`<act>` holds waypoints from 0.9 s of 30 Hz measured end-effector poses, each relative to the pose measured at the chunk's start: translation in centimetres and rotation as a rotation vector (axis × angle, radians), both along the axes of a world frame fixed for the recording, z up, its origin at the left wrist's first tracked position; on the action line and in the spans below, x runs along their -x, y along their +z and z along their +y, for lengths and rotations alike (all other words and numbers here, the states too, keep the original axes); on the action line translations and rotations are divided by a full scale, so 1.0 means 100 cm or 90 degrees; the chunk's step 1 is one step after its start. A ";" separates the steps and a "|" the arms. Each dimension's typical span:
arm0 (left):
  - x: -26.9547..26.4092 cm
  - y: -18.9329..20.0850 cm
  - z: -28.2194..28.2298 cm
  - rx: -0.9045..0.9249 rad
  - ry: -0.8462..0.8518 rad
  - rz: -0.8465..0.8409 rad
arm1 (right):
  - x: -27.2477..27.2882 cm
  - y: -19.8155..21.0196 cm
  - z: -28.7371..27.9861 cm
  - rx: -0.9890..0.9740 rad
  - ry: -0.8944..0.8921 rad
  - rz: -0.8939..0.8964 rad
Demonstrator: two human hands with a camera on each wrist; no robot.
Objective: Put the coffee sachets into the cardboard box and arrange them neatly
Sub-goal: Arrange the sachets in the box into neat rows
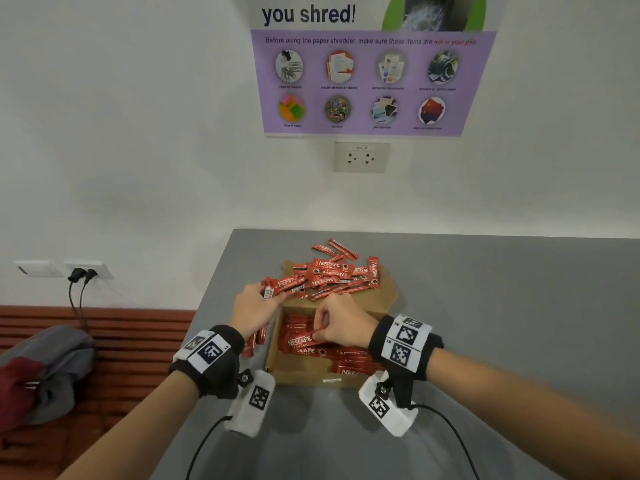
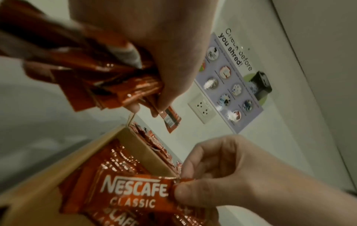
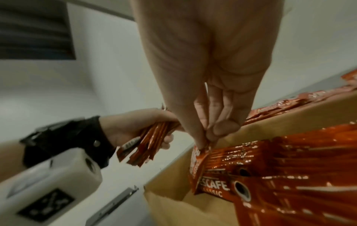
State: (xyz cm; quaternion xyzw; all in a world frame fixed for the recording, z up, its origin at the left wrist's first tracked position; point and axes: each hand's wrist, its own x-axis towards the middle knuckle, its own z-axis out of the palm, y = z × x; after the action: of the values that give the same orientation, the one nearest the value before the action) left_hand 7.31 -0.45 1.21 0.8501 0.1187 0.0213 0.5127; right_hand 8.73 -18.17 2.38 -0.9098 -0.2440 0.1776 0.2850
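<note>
An open cardboard box (image 1: 294, 370) sits on the grey table, with rows of red Nescafe sachets lying inside it. My right hand (image 1: 337, 329) is over the box and pinches the end of one sachet (image 2: 133, 188) between thumb and fingers; the sachet (image 3: 199, 162) lies on the stacked ones. My left hand (image 1: 252, 311) grips a bundle of several sachets (image 2: 108, 79) just left of the box (image 2: 63, 165); that bundle (image 3: 150, 145) also shows beside the box wall (image 3: 193, 212). A loose pile of sachets (image 1: 332, 273) lies on the box's far flap.
The grey table (image 1: 502, 323) runs to the right and toward me. Its left edge drops to a red slatted bench with a grey bag (image 1: 45, 372). A wall with a poster (image 1: 370, 81) and a socket (image 1: 360, 156) stands right behind the table.
</note>
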 end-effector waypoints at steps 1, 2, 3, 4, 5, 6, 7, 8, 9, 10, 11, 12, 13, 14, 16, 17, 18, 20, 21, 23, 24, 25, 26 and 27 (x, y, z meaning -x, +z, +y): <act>0.000 -0.002 -0.001 -0.018 -0.011 0.012 | 0.001 -0.002 0.004 0.021 0.020 -0.002; 0.000 -0.004 -0.001 -0.027 -0.019 0.028 | 0.001 -0.003 0.007 0.042 0.043 -0.006; -0.001 -0.006 -0.001 -0.030 -0.027 0.048 | 0.002 -0.004 0.009 0.063 0.061 -0.012; -0.001 -0.007 -0.001 -0.029 -0.035 0.068 | 0.002 -0.005 0.011 0.083 0.074 -0.017; -0.001 -0.009 -0.001 -0.027 -0.043 0.084 | 0.001 -0.006 0.012 0.104 0.084 -0.022; -0.001 -0.010 -0.001 -0.025 -0.050 0.096 | 0.000 -0.007 0.013 0.126 0.096 -0.026; -0.001 -0.011 0.000 -0.026 -0.053 0.106 | 0.000 -0.009 0.014 0.152 0.110 -0.033; -0.001 -0.012 0.000 -0.031 -0.054 0.111 | 0.000 -0.010 0.015 0.178 0.123 -0.044; 0.000 -0.013 0.000 -0.036 -0.053 0.115 | 0.000 -0.011 0.015 0.202 0.132 -0.056; 0.001 -0.013 0.000 -0.039 -0.053 0.118 | 0.000 -0.013 0.016 0.219 0.134 -0.068; 0.002 -0.014 0.000 -0.041 -0.052 0.119 | 0.000 -0.015 0.017 0.229 0.131 -0.074; 0.002 -0.014 0.000 -0.042 -0.053 0.118 | 0.000 -0.016 0.018 0.237 0.129 -0.074; 0.002 -0.015 0.000 -0.043 -0.052 0.120 | 0.000 -0.017 0.019 0.245 0.130 -0.071; 0.002 -0.014 0.001 -0.043 -0.052 0.122 | -0.001 -0.019 0.020 0.256 0.132 -0.069; 0.002 -0.014 0.001 -0.048 -0.054 0.131 | -0.001 -0.020 0.022 0.277 0.140 -0.078; 0.002 -0.013 0.001 -0.052 -0.056 0.134 | -0.002 -0.020 0.023 0.286 0.144 -0.087; 0.002 -0.013 0.000 -0.055 -0.058 0.136 | -0.003 -0.020 0.024 0.291 0.147 -0.097; 0.002 -0.011 0.001 -0.060 -0.059 0.141 | -0.003 -0.020 0.026 0.303 0.159 -0.112; 0.002 -0.011 0.001 -0.063 -0.059 0.144 | -0.003 -0.020 0.026 0.308 0.164 -0.116; 0.003 -0.009 0.000 -0.069 -0.062 0.146 | -0.003 -0.020 0.029 0.312 0.171 -0.119; 0.003 -0.008 0.000 -0.069 -0.062 0.142 | -0.002 -0.019 0.029 0.313 0.173 -0.116; 0.005 -0.007 -0.001 -0.064 -0.059 0.131 | -0.004 -0.019 0.030 0.320 0.179 -0.114; 0.006 -0.005 -0.001 -0.055 -0.054 0.113 | -0.006 -0.019 0.029 0.321 0.181 -0.104; 0.008 -0.003 0.000 -0.045 -0.049 0.085 | -0.010 -0.016 0.027 0.299 0.172 -0.087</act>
State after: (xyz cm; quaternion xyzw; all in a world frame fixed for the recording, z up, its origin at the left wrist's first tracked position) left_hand 6.53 -0.48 0.93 0.8711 0.1192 -0.0509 0.4736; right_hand 9.69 -15.42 0.75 -0.9198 -0.3342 0.2043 0.0232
